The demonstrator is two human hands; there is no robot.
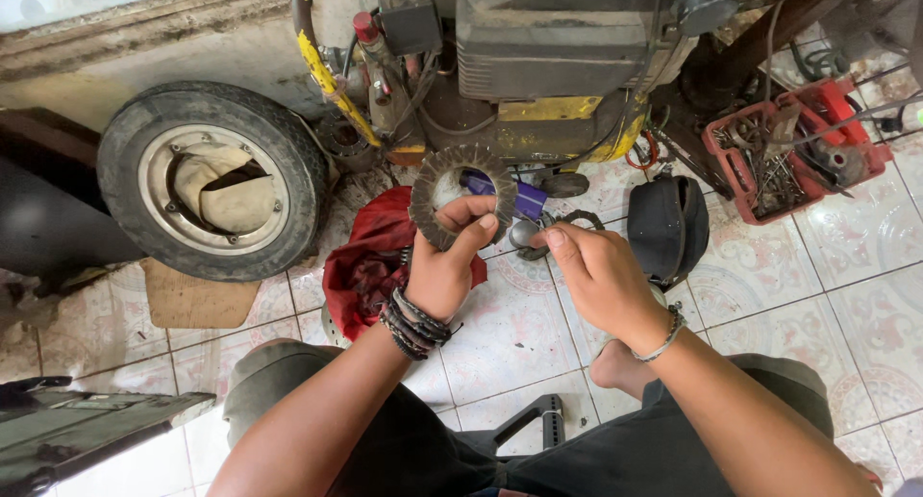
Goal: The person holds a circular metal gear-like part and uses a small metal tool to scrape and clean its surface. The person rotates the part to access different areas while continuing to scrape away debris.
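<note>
- Head view, looking down on your lap: you squat on patterned floor tiles [846,295], engine block [538,64] right ahead of your hands.
- Behind the hands, a red cloth [370,261] lies on the tiles w/ small parts on it; can't tell what they are.
- Purple part [524,197] sits just past the ring, partly hidden by your fingers.
- Black pouch [668,228] stands near your right hand, on its far side.
- Red crate [798,146] w/ rusty tools sits well apart, upper right.
- One tyre on its rim [212,180] lies flat to the left; cardboard piece [197,300] touches its near edge.
- Yellow-taped hose [332,79] runs down beside the engine.
- Black bracket [538,420] lies between your knees.
- Friction ring [461,194]: round, flat, brownish-grey, toothed outer edge, open centre, held upright in the air above the red cloth.
- Left hand [447,266]: fingers curled, thumb and forefinger pinching the ring's lower edge.
- Right hand [591,271]: fingers drawn together, tips at a smaller dark ring [567,223] just right of the big one; can't tell if it's gripped.
- Count: 2 hands, 2 rings, 1 tyre, 1 crate, 1 pouch, 1 cloth. Beaded bands on left wrist, one metal bangle on right.
</note>
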